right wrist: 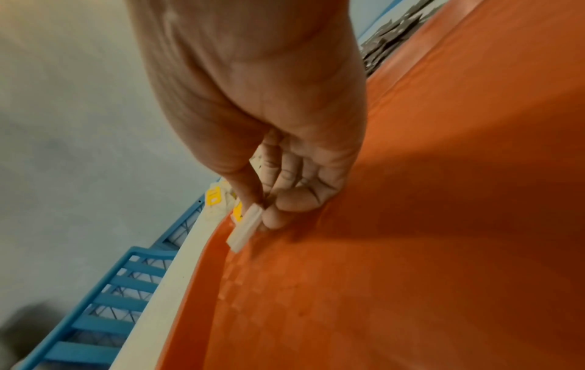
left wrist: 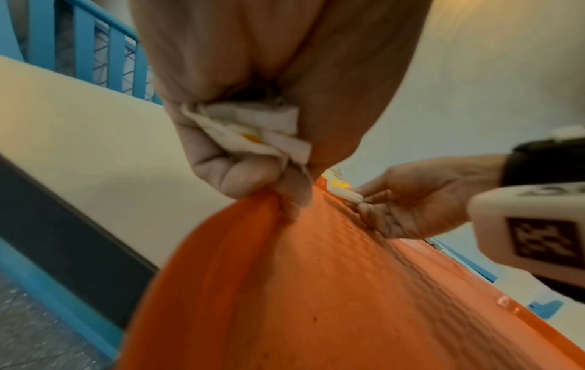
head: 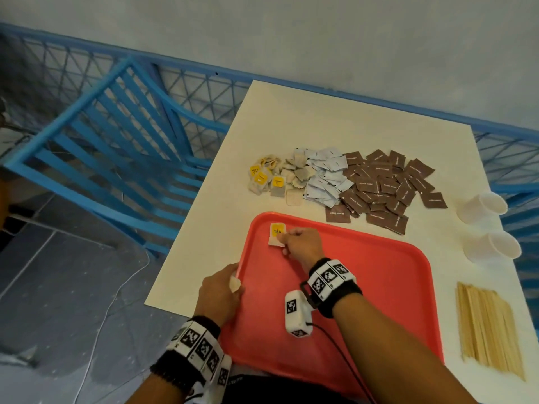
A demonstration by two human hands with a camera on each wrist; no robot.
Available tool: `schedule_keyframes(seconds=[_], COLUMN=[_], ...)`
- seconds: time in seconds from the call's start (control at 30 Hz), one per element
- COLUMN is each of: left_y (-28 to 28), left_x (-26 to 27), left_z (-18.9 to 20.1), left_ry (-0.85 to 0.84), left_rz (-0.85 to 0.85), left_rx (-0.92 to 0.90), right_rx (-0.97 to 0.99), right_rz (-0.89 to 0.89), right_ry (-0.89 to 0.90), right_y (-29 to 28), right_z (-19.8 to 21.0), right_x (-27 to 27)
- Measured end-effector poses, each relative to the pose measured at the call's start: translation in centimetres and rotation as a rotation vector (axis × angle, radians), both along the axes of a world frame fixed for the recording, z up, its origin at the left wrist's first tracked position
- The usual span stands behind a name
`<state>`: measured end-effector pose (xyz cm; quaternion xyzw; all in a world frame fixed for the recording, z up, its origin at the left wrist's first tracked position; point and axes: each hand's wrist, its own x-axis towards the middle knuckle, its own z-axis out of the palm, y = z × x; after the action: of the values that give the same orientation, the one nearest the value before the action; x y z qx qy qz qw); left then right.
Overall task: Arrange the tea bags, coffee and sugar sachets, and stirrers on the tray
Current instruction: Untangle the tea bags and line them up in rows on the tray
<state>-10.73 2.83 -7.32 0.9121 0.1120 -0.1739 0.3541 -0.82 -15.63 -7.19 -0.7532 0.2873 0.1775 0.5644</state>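
Note:
A red tray (head: 379, 287) lies on the white table. At the tray's far left corner my right hand (head: 297, 243) pinches a tea bag (head: 276, 235) with a yellow label; the same tea bag (right wrist: 245, 229) shows edge-on between thumb and fingers (right wrist: 285, 200) in the right wrist view. My left hand (head: 221, 290) rests at the tray's left rim, its fingers curled round a bunch of tea bags (left wrist: 253, 130). Beyond the tray lie piles of tea bags (head: 277, 176), pale blue sachets (head: 326, 176) and brown sugar sachets (head: 385, 188). Wooden stirrers (head: 487, 328) lie at the right.
Two white paper cups (head: 481, 209) (head: 493, 247) lie on their sides at the table's right edge. A blue slatted chair (head: 110, 147) stands left of the table, with a blue lattice fence behind. A cable trails over the grey floor at the left.

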Motion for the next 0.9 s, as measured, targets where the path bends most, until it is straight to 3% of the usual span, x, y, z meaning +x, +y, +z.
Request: schedule_keyframes(seconds=[0.17, 0.37, 0.67, 0.9], left_y=[0.4, 0.7, 1.3, 1.5], left_x=[0.1, 0.2, 1.2, 1.4], left_z=[-0.1, -0.2, 0.1, 0.1], left_ry=[-0.006, 0.005, 0.053, 0.070], left_rz=[-0.019, -0.016, -0.102, -0.128], left_rx=[-0.020, -0.035, -0.014, -0.012], right_rx=[-0.209, -0.382, -0.339, -0.297], right_rz=[0.152, 0.111, 0.150, 0.053], right_ry=[-0.026, -0.130, -0.184, -0.165], right_y=[3.3, 3.1, 3.3, 3.4], right_z=[0.3, 0.6, -0.4, -1.5], right_x=[2.2, 1.6, 1.5, 1.7])
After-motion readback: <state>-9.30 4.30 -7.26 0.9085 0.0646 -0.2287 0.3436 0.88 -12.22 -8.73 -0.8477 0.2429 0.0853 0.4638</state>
